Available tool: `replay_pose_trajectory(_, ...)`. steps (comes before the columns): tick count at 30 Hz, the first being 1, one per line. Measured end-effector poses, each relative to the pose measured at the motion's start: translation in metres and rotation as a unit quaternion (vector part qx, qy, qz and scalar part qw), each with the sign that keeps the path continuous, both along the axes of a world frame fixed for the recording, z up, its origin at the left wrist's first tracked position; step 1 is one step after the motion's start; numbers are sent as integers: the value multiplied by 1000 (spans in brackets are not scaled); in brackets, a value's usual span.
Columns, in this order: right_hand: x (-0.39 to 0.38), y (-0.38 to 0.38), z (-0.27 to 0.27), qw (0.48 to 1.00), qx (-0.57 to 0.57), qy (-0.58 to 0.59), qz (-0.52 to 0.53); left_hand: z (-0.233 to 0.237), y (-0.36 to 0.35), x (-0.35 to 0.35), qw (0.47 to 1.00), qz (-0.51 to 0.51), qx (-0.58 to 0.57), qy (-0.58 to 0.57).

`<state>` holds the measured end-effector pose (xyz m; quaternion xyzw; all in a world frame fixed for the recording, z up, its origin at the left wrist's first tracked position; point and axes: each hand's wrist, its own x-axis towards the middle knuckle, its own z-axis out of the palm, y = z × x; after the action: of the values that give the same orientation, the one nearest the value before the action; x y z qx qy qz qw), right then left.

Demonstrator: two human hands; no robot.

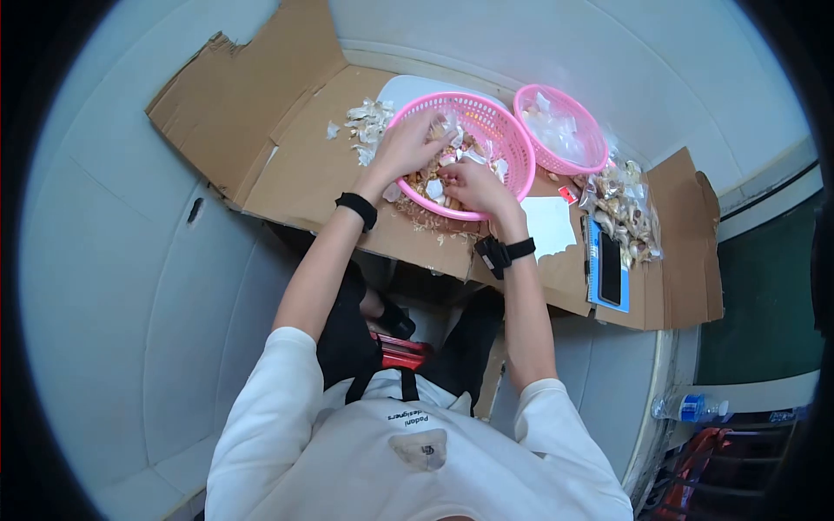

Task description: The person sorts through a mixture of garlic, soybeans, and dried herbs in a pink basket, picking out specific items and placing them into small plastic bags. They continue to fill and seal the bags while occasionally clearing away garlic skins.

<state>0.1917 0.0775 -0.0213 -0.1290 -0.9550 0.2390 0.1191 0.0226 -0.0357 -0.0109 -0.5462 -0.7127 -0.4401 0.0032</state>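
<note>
Curling over papery white peelings point(475, 157) in a pink plastic basket point(527, 165), our left hand point(413, 145) and right hand point(476, 186) have bent fingers; whether either grip pinches anything, we cannot tell. A second basket point(597, 146) stands just beside.

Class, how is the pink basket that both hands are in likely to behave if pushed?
The pink basket is probably light for its size, being full of holes. Its thin-looking sides may flex slightly. The loose pale flakes inside would likely shift about.
</note>
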Motion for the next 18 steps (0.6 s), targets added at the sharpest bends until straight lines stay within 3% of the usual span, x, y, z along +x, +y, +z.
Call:
replay_pose_trajectory(4,-8,6,7,995,-6,-98,5,-2,3,-3,1000,-6,-5,7)
replay_pose_trajectory(6,-11,7,0,995,-32,-93,-10,-1,2,-2,999,-18,-24,12)
replay_pose_trajectory(8,-11,9,-1,994,11,-105,-11,3,2,1,1000,-11,-22,-12)
replay_pose_trajectory(10,-8,5,-1,995,5,-94,-23,1,3,-2,997,-37,-62,-38)
replay_pose_trajectory(12,-11,6,1,996,7,-82,-34,-7,6,-7,999,-18,17,47)
replay_pose_trajectory(14,-14,7,-5,995,45,-66,-54,-10,6,-10,997,-22,17,72)
replay_pose_trajectory(18,-2,-5,4,995,38,-8,-94,1,6,-3,998,-26,-55,-25)
